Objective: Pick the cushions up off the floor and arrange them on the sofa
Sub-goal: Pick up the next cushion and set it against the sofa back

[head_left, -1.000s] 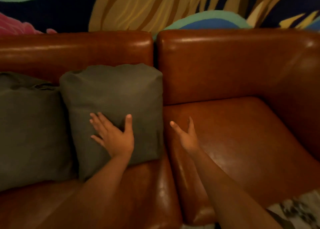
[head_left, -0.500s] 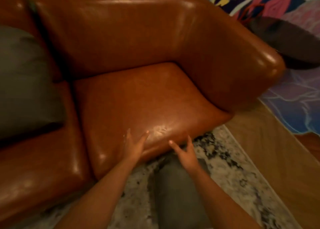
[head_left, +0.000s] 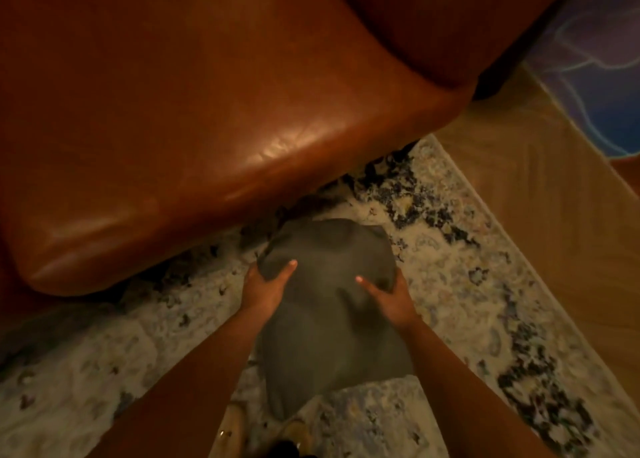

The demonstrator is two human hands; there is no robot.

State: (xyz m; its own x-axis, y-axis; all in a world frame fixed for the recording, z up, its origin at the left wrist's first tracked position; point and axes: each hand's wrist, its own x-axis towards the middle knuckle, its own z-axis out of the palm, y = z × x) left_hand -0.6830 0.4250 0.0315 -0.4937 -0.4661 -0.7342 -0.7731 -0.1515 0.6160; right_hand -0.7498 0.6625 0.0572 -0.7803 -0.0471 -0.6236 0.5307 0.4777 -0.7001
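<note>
Nearest to me, at the bottom edge, I can make out something tan and rounded that may be footwear (head_left: pixel 232 426), too dim and blurred to be sure. My two bare forearms run up from the lower corners and meet on a grey cushion (head_left: pixel 332 333). My left hand (head_left: pixel 265 289) is clamped on the cushion's left edge, thumb laid across the top face and the other fingers tucked out of sight around the side. My right hand (head_left: pixel 389 296) grips the opposite edge the same way, thumb on top pointing inward, the rest wrapped behind the fabric. Both hands press in enough to bunch the cloth between them, so the far end of the cushion bulges upward.

The cushion sits over a pale rug (head_left: pixel 467 284) mottled with dark blue and black patches; I cannot tell whether its near end touches the rug or is already clear of it. The rug's straight border runs diagonally on the right, and beyond it is a strip of light wooden floor (head_left: pixel 540 166).

Just beyond the cushion's far end is the rounded front edge of the brown leather sofa (head_left: pixel 194 118), its bare seat glossy with a highlight. The sofa's arm rises at upper right. In the far right corner lies a purple and blue patterned floor covering (head_left: pixel 595 59).
</note>
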